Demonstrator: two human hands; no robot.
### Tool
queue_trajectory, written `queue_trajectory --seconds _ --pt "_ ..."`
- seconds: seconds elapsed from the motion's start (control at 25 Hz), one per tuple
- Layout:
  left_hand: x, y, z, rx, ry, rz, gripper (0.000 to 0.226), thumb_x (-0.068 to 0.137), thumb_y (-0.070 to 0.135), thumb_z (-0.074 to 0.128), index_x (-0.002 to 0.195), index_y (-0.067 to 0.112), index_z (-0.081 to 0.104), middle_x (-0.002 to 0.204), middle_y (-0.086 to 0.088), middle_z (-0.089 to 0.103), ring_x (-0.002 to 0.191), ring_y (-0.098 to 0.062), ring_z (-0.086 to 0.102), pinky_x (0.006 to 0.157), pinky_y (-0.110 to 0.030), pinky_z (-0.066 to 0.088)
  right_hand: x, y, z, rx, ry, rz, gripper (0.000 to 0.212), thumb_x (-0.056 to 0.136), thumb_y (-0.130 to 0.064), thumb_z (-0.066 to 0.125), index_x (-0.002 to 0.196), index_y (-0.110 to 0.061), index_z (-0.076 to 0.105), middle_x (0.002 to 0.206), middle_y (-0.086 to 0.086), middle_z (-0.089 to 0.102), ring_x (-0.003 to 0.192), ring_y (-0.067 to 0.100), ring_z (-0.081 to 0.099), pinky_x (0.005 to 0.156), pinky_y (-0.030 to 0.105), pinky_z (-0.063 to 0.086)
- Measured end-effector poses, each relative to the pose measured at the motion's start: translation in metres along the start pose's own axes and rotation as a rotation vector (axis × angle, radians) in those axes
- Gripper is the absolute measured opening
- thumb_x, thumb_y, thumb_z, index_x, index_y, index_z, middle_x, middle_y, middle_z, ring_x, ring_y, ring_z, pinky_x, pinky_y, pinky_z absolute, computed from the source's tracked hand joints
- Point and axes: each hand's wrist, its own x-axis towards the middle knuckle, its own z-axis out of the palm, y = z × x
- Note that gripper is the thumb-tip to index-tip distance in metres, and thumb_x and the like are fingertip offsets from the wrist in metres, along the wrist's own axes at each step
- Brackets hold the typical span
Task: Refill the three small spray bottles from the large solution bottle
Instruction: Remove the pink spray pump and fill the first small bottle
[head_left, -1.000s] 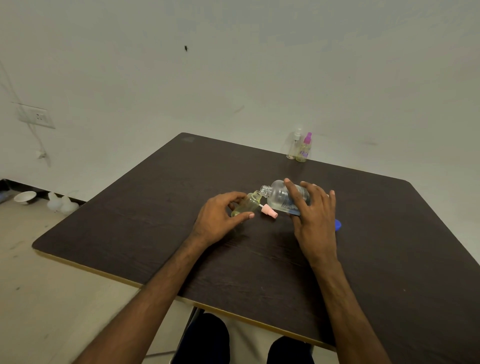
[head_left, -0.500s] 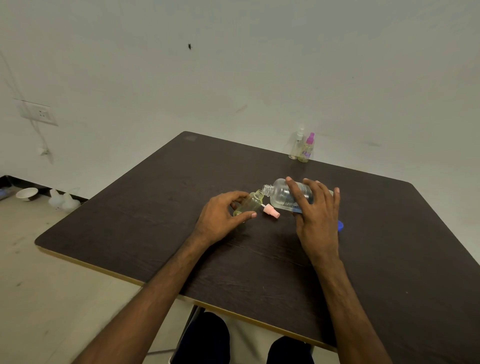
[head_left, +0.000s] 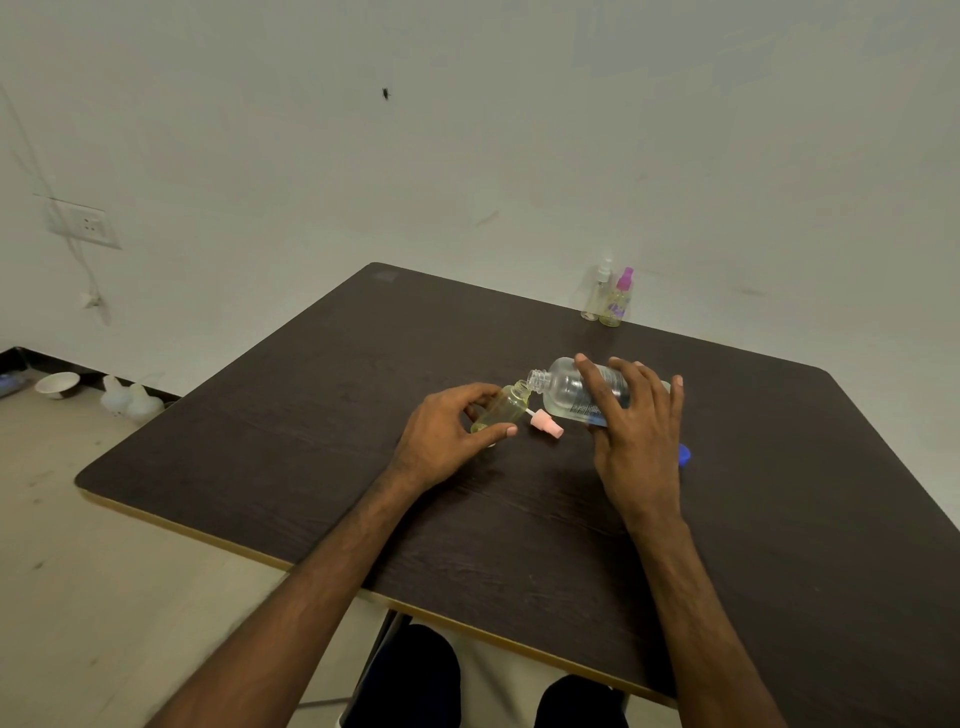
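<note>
Two hands at work near the middle of the dark desk (head_left: 311, 426). Wrapped round a small spray bottle (head_left: 508, 408), the left hand (head_left: 447, 441): thumb across the near side, fingers (head_left: 480, 392) curled behind, base low toward the desk, open neck leaning up and to the right. Holds yellowish liquid through most of the visible body. Laid over the large solution bottle (head_left: 566, 389), the right hand (head_left: 636, 447): fingers (head_left: 597, 387) bent across the top and gripping, thumb out of sight. Tipped almost flat, uncapped mouth pointing left, touching or just above the small bottle's neck; cannot tell which, nor whether anything flows. Clear body, printed label partly under the fingers.

Between the two hands, lying on the desk, a pink spray cap (head_left: 546, 423) on its side, white tube end toward the small bottle. Just right of the right hand, a blue cap (head_left: 684, 454), partly hidden by the hand's edge.

Far back at the wall edge of the desk, well apart from the hands, two more small bottles, upright and side by side: a white-topped bottle (head_left: 596, 299) and a magenta-topped bottle (head_left: 619, 299).

On the floor at left, a white bowl (head_left: 58, 384); on the wall above it, a socket (head_left: 85, 226).
</note>
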Motion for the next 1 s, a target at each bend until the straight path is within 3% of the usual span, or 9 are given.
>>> queue_trajectory --seconds 1.0 --pt "0.0027 -0.0052 0.0026 0.005 -0.017 -0.013 0.058 0.078 0.050 0.078 0.128 0.027 0.063 0.113 0.010 0.070 0.095 -0.001 0.065 0.080 -0.029 0.059 0.0039 -0.0029 -0.0062 -0.048 0.018 -0.021 0.097 0.070 0.008 0.076 0.149 -0.031 0.037 0.142 0.014 0.044 0.137 0.033 0.033 0.119 0.053 0.005"
